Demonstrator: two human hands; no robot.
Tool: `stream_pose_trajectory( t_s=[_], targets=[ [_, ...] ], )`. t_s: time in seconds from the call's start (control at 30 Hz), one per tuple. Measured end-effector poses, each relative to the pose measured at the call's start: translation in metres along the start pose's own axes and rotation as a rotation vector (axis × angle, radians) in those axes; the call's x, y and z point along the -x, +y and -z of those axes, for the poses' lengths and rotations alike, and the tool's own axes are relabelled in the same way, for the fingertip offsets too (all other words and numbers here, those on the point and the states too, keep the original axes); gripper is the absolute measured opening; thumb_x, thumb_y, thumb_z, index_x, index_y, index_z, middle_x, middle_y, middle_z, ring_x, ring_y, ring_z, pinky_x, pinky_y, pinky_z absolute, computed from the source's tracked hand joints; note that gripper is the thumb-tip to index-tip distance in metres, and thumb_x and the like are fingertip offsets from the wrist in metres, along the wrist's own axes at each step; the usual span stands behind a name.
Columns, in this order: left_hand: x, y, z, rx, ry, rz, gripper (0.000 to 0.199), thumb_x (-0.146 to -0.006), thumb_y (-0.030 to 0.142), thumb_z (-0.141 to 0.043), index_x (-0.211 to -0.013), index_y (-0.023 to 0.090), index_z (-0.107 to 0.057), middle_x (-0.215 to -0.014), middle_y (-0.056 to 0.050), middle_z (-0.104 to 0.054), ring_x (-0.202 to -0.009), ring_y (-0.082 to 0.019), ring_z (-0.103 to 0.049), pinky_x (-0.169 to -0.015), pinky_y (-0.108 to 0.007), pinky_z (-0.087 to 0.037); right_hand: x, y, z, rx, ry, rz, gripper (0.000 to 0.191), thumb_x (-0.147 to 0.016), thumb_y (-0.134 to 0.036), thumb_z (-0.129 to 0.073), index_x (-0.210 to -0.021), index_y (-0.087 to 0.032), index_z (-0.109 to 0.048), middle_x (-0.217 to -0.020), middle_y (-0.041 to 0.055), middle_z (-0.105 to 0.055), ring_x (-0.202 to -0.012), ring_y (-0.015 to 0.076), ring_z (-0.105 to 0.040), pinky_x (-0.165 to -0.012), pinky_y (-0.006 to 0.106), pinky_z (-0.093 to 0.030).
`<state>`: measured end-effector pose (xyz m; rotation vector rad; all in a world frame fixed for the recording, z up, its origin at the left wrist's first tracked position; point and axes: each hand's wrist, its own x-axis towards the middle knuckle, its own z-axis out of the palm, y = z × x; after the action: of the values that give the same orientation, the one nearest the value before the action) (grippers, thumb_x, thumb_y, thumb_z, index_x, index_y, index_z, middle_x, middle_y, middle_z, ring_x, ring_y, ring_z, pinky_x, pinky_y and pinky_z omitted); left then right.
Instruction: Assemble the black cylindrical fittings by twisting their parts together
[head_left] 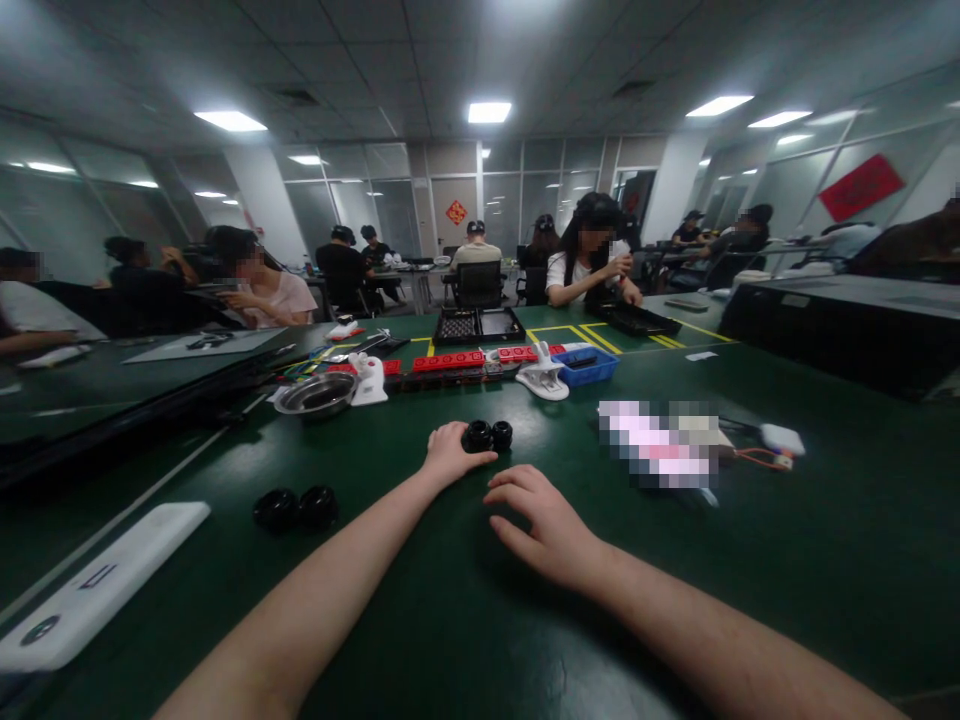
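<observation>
Out on the green table (420, 600), my left hand (450, 452) has its thumb and fingers around the near side of a pair of glossy black wheel-shaped parts (478, 436). The two parts sit against each other, and some of my fingers are hidden behind them. My right hand (546, 525) hovers just to the right and nearer to me, fingers apart and holding nothing. To the left of my left forearm rests a second pair of similar black wheel-shaped parts (277, 510).
A long white panel (112, 575) lies at left. Farther back are a steel bowl (319, 393), white clamp-like stands (544, 376), red strips (448, 360) and a blue tray (590, 368). Cabled items (781, 440) lie at right. Across the table a person (589, 255) works over a black tray (637, 318).
</observation>
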<state>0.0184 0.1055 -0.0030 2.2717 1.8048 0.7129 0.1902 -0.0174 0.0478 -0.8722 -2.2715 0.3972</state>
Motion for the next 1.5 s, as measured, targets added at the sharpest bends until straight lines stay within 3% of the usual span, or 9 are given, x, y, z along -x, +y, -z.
stream_pose_trajectory(
  t_s=[0.2,0.4,0.57,0.73,0.87,1.0,1.2,1.37,1.5],
  targets=[
    [0.013,0.004,0.001,0.001,-0.022,-0.018,0.043,-0.063,0.046,-0.063,-0.092,0.014,-0.057,-0.100,-0.011,-0.057,-0.099,-0.029,-0.048,-0.091,-0.042,-0.028,0.000,0.009,0.000,0.004,0.021,-0.025,0.016,-0.076,-0.015,-0.054,-0.091,-0.019,-0.057,-0.098,0.0068,-0.055,-0.094,0.0197,-0.049,-0.083,0.036,-0.043],
    [0.070,0.010,0.023,0.086,-0.171,-0.216,0.040,-0.060,0.046,-0.067,-0.089,0.020,-0.060,-0.097,-0.004,-0.058,-0.095,-0.024,-0.050,-0.091,-0.041,-0.031,-0.001,0.012,0.002,-0.008,0.083,-0.053,0.022,-0.075,-0.014,-0.053,-0.097,-0.018,-0.054,-0.097,0.0069,-0.055,-0.094,0.0196,-0.048,-0.083,0.036,-0.041],
    [0.103,0.016,0.032,0.176,-0.264,-0.286,0.046,-0.057,0.048,-0.069,-0.093,0.021,-0.059,-0.101,-0.004,-0.055,-0.098,-0.026,-0.046,-0.089,-0.042,-0.034,-0.001,0.006,-0.002,-0.040,-0.015,-0.061,0.030,-0.075,-0.027,-0.057,-0.103,-0.017,-0.051,-0.098,0.0077,-0.054,-0.093,0.0209,-0.047,-0.081,0.036,-0.041],
    [0.104,0.016,0.029,0.163,-0.324,-0.335,0.049,-0.060,0.048,-0.066,-0.100,0.022,-0.057,-0.107,-0.006,-0.052,-0.103,-0.026,-0.044,-0.099,-0.048,-0.020,-0.003,-0.004,-0.008,-0.050,-0.117,-0.068,0.047,-0.063,-0.037,-0.068,-0.101,-0.016,-0.052,-0.094,0.0074,-0.055,-0.086,0.0217,-0.049,-0.077,0.036,-0.041],
    [0.103,0.015,0.030,0.188,-0.343,-0.367,0.054,-0.060,0.050,-0.065,-0.105,0.023,-0.054,-0.108,-0.005,-0.051,-0.105,-0.026,-0.044,-0.100,-0.050,-0.016,-0.003,-0.003,-0.011,-0.162,-0.155,-0.106,0.040,-0.065,-0.015,-0.062,-0.104,-0.016,-0.050,-0.099,0.0071,-0.055,-0.093,0.0201,-0.050,-0.082,0.034,-0.041],
    [0.103,0.014,0.031,0.206,-0.340,-0.364,0.055,-0.059,0.051,-0.066,-0.105,0.023,-0.054,-0.110,-0.006,-0.050,-0.106,-0.027,-0.043,-0.100,-0.052,-0.015,-0.001,0.002,-0.014,-0.317,-0.156,-0.130,0.056,-0.062,-0.002,-0.053,-0.114,-0.016,-0.041,-0.112,0.0084,-0.049,-0.104,0.0194,-0.046,-0.091,0.035,-0.036],
    [0.103,0.012,0.031,0.209,-0.335,-0.383,0.049,-0.061,0.050,-0.065,-0.101,0.024,-0.056,-0.109,-0.005,-0.051,-0.105,-0.025,-0.043,-0.099,-0.049,-0.018,-0.002,0.003,-0.023,-0.158,-0.074,-0.227,0.051,-0.059,-0.024,-0.068,-0.105,-0.016,-0.047,-0.099,0.0078,-0.053,-0.093,0.0238,-0.050,-0.081,0.040,-0.041],
    [0.103,0.012,0.031,0.204,-0.327,-0.364,0.048,-0.062,0.044,-0.066,-0.104,0.023,-0.055,-0.109,-0.006,-0.052,-0.105,-0.025,-0.044,-0.099,-0.048,-0.018,0.001,0.003,-0.024,-0.292,-0.135,-0.128,0.054,-0.062,-0.004,-0.054,-0.112,-0.019,-0.041,-0.111,0.0080,-0.050,-0.103,0.0213,-0.048,-0.090,0.038,-0.037],
    [0.102,0.013,0.033,0.214,-0.332,-0.362,0.046,-0.061,0.048,-0.065,-0.098,0.022,-0.057,-0.109,-0.006,-0.052,-0.105,-0.026,-0.044,-0.099,-0.048,-0.018,0.001,0.005,-0.022,-0.244,-0.089,-0.139,0.060,-0.064,-0.013,-0.060,-0.119,-0.019,-0.036,-0.119,0.0107,-0.044,-0.109,0.0247,-0.043,-0.092,0.042,-0.034]
  ],
)
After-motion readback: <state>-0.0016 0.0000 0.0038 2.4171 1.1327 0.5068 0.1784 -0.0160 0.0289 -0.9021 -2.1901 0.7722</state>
